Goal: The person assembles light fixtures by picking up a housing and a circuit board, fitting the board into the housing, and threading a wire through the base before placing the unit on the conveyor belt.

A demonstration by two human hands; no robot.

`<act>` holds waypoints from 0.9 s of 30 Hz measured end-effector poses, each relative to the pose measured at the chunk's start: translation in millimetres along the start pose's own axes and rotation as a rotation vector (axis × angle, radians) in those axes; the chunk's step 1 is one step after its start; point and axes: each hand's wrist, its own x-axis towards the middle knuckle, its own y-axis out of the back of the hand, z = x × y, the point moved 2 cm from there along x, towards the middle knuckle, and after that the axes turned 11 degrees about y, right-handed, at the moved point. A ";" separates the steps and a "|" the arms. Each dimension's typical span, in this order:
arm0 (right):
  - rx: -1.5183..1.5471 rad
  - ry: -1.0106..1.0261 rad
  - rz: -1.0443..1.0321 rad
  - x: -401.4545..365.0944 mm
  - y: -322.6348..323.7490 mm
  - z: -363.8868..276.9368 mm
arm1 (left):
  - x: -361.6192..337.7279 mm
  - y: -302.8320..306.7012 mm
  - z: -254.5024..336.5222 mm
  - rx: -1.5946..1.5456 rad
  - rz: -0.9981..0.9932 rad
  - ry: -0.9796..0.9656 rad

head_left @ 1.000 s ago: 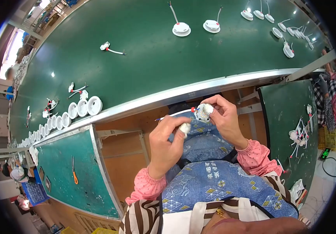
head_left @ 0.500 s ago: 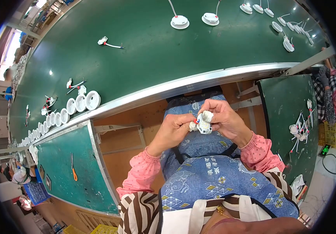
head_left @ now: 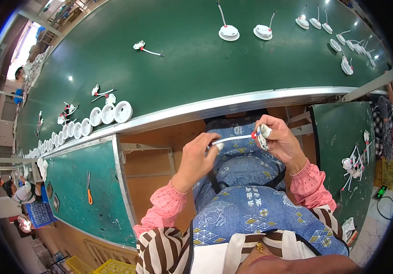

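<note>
My right hand point(head_left: 282, 141) grips a small white lamp part point(head_left: 263, 137) above my lap, just below the metal edge of the green belt. A white cable point(head_left: 233, 139) with a red end runs left from that part. My left hand point(head_left: 197, 157) pinches the cable's other end with taped fingertips. Both hands hover over my blue patterned apron point(head_left: 244, 201).
The green conveyor belt point(head_left: 182, 59) carries round white lamp housings point(head_left: 229, 32) with cables, and a row of white rings point(head_left: 107, 114) lines its near edge. A green side table point(head_left: 82, 201) at left holds orange-handled pliers point(head_left: 88, 187). Another green table point(head_left: 342, 150) at right holds wired parts point(head_left: 353, 166).
My hands have drawn apart. The right hand moved up and right with the lamp part; the left now holds the cable stretched out between them.
</note>
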 end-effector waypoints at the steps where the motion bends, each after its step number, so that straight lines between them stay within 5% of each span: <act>1: -0.007 -0.018 -0.005 -1.2 -1.6 -2.7 | -2.2 0.5 -0.4 -0.022 -0.004 0.034; 4: -0.080 0.039 -0.005 0.0 -1.1 -8.9 | -5.4 1.7 -10.7 -0.066 -0.170 0.120; 7: -0.024 0.023 -0.015 2.2 3.5 -14.0 | -12.7 -4.9 -2.6 0.080 -0.045 -0.297; 13: 0.064 -0.024 -0.099 4.3 -0.8 -13.2 | -12.7 2.6 -2.3 0.132 0.010 -0.364; 19: -0.145 0.027 -0.040 3.0 -4.8 -9.9 | -10.4 18.4 28.2 0.346 -0.026 -0.146; 23: -0.224 0.000 -0.073 3.1 -13.5 -1.0 | -0.1 4.4 36.0 0.017 -0.177 -0.183; 27: -0.195 -0.036 -0.108 0.7 -24.8 3.8 | 5.1 -22.8 26.2 -0.525 -0.445 0.207</act>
